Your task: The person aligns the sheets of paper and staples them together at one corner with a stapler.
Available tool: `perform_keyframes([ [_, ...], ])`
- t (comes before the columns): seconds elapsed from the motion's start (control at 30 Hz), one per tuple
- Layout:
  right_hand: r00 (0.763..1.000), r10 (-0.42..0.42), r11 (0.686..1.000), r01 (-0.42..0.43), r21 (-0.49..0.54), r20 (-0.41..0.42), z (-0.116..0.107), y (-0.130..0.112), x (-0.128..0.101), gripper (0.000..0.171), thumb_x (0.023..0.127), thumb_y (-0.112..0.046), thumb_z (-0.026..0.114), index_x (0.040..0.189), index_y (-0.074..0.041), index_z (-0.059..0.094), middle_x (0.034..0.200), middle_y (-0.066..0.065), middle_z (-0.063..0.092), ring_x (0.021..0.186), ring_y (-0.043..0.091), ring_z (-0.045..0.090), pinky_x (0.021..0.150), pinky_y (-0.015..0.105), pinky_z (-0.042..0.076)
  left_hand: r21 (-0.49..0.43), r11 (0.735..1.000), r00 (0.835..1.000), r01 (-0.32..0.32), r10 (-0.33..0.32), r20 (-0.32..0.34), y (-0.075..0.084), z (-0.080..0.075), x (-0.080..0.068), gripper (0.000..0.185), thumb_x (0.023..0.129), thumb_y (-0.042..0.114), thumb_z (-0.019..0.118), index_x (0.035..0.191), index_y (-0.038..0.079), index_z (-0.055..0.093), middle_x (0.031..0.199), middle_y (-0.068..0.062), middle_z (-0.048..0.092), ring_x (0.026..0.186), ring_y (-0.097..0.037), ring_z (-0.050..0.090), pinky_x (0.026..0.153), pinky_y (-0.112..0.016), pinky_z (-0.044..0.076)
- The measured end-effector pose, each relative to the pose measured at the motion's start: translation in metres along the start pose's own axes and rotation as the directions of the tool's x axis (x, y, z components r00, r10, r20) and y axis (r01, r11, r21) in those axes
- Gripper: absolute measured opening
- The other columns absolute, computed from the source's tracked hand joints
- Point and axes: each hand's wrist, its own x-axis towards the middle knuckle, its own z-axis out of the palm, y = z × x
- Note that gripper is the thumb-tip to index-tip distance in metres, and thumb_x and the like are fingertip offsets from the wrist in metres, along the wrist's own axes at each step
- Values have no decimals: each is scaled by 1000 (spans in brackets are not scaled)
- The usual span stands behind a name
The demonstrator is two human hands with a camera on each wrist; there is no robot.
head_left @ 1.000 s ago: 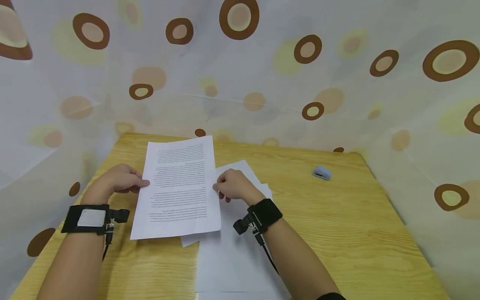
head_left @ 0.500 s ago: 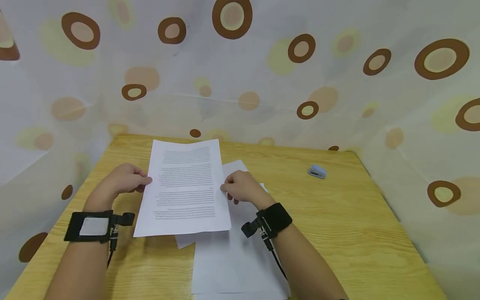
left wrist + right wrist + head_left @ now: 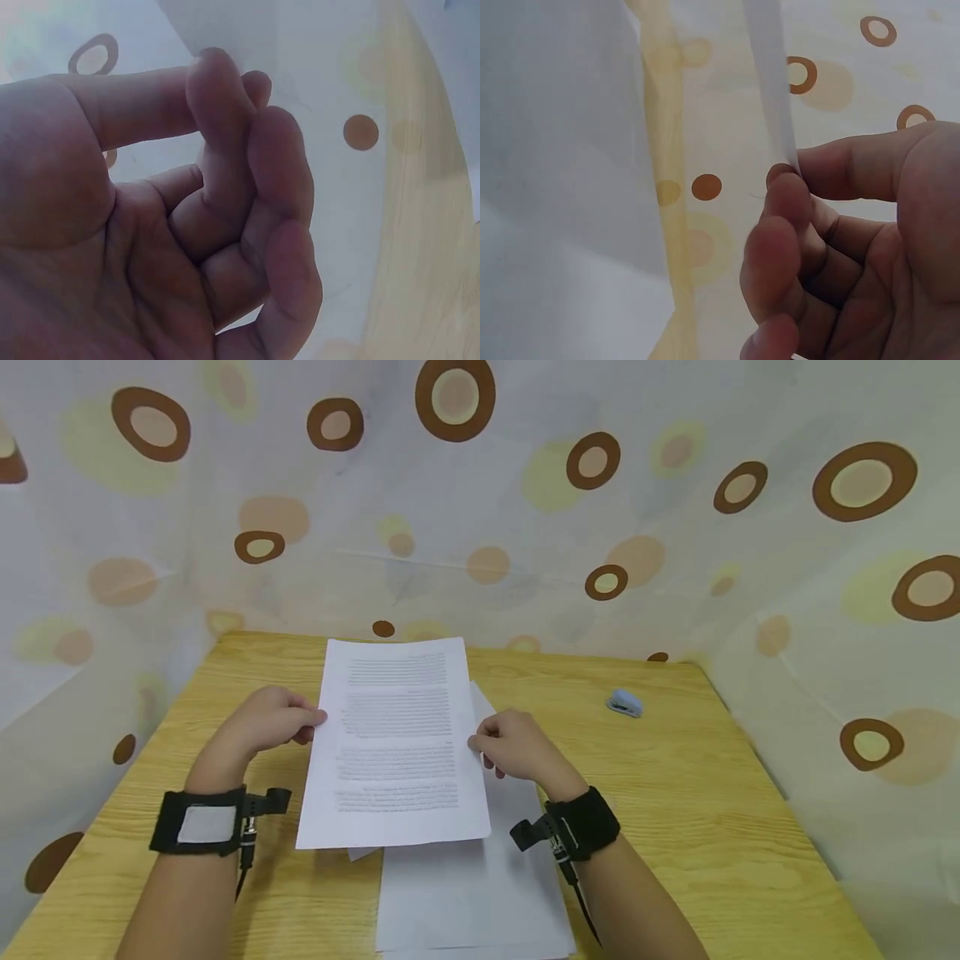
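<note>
A printed sheet of paper (image 3: 397, 718) is held up by both hands, overlapping a loose stack of white sheets (image 3: 465, 902) on the table. My left hand (image 3: 277, 720) pinches its left edge between thumb and fingers. On the opposite edge, the thumb and index finger of my right hand (image 3: 521, 747) grip the paper. Seen edge-on in the right wrist view, the held sheet (image 3: 771, 75) rises from between thumb and fingertip. The left wrist view shows the left fingers (image 3: 281, 157) bent, with the thumb against the index finger.
A small light-blue stapler (image 3: 625, 702) lies toward the back right of the wooden table (image 3: 675, 827). Patterned cloth (image 3: 487, 502) hangs behind and along both sides. Each wrist wears a black strap with a camera, and cables trail along the forearms.
Both hands have carried the printed sheet to the right, so it now covers more of the stack beneath. Their grip stays the same. The head view has turned slightly.
</note>
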Motion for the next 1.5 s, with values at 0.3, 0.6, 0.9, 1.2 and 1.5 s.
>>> perform_keyframes([
  [0.3,1000,-18,1000,18,20,-1,3,11,-11,28,100,-19,62,73,-11,66,62,6,61,50,18,55,53,27,38,1,1000,999,-30,30,21,5,3,-2,28,101,22,62,95,-2,75,81,-7,71,82,-22,63,76,-34,45],
  [0.6,1000,0,998,1,60,-16,-3,23,-24,25,100,-18,62,78,-10,67,61,4,56,55,28,59,55,29,41,-10,999,998,-49,50,47,13,15,-2,25,99,18,63,94,-2,76,79,-6,71,79,-20,64,75,-33,48],
  [0.9,996,-42,998,39,43,76,-20,33,-31,29,98,-21,63,73,-7,69,56,-1,49,50,14,45,50,25,28,-11,997,995,-71,72,67,18,22,-3,24,99,19,65,91,0,76,74,-4,68,76,-19,61,70,-32,44],
  [1.2,987,-81,996,73,59,141,-37,45,-39,25,95,-18,66,75,-4,70,56,-3,47,51,14,44,50,25,28,23,995,991,-97,95,99,27,31,-4,25,99,23,66,84,4,74,74,-3,66,73,-20,55,65,-32,38],
  [1.5,990,-83,994,73,85,116,-42,54,-46,15,93,-15,71,79,-10,70,58,-4,47,51,12,44,49,24,30,47,987,982,-153,146,121,34,43,-3,26,99,23,66,79,6,68,71,-2,59,70,-19,51,62,-31,36],
])
